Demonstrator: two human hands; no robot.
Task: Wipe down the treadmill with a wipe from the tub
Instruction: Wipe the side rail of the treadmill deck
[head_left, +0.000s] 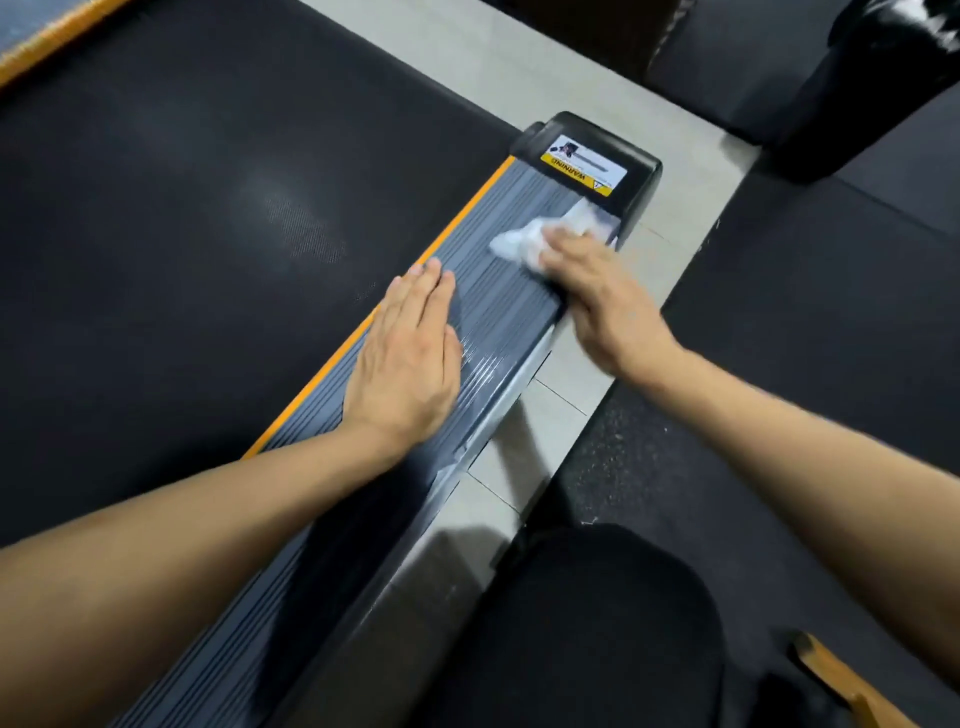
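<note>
The treadmill's black belt (197, 218) fills the left of the view. Its grey ribbed side rail (498, 234) with an orange edge strip runs from bottom left up to a black end cap (639, 176) bearing a warning label. My right hand (597, 301) presses a crumpled white wipe (524, 241) onto the rail just before the end cap, fingers lying over the wipe. My left hand (410, 353) rests flat on the rail nearer me, fingers straight and together. The tub is not in view.
Pale floor tiles (561, 389) run along the rail's right side. Black rubber mats (831, 312) lie beyond them. A dark glossy object (872, 78) stands at the top right. My dark-clothed knee (597, 623) is at the bottom centre, with an orange-brown piece (841, 680) beside it.
</note>
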